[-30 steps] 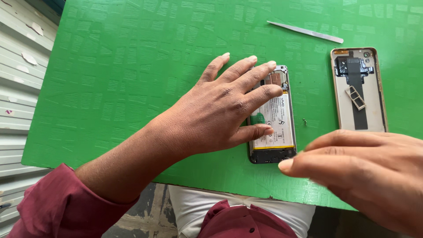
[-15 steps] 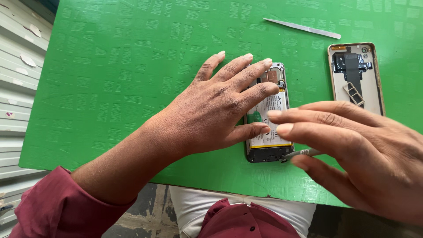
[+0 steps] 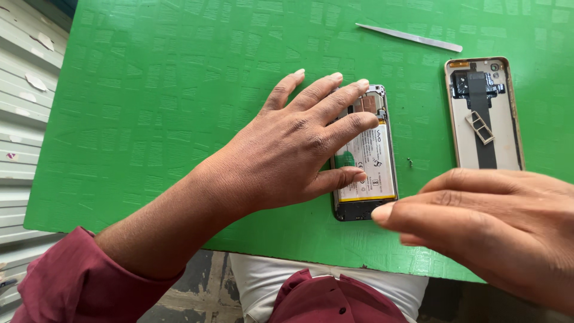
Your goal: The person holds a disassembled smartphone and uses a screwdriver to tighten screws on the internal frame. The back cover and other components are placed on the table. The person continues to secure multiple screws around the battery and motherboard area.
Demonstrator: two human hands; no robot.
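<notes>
Your left hand (image 3: 299, 146) lies flat and spread over the opened phone (image 3: 366, 161), palm down, fingers splayed across its upper half and thumb pressing near its lower left edge, pinning it rather than gripping it. The phone sits on the green table (image 3: 149, 90), near the front edge, a little right of centre. Its back is off: you can see a pale rectangular battery (image 3: 373, 161) filling most of the body, with dark print, a small green patch at its left and a yellow strip along the bottom, and brownish parts at the top end under your fingertips. Your right hand (image 3: 496, 224) hovers just right of the phone's lower end, fingers drawn together and pointing left; I cannot tell whether it holds anything. Further right lies the removed back cover (image 3: 484, 113), inside up, beige with a black strip down the middle. A thin metal tool (image 3: 409, 37) lies at the far side.
</notes>
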